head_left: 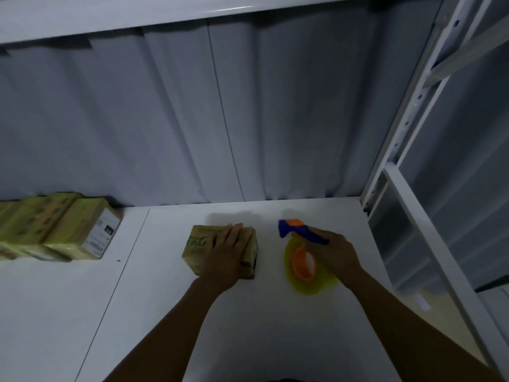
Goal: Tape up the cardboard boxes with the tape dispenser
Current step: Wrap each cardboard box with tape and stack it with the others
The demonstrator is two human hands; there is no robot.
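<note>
At the far left, a stack of glossy, tape-wrapped yellowish cardboard boxes [55, 227] with printed paper labels sits on the smooth white counter [165, 312], against a ribbed grey panel wall [192, 119]. Near the middle stands a small, squat yellow-brown cardboard box [201, 244] with green print, well apart from the stack. The left grip [228, 255] lies flat on its top, fingers straight and released, pressing down. Just to the right, the right grip [336, 255] is curled round the handle of a blue and orange plastic tape dispenser [286, 228]. It carries a translucent yellow tape roll [303, 264] on an orange hub, which seems to touch the counter, though blur makes this uncertain. A perforated white metal rack upright [407, 128] rises at the far right.
</note>
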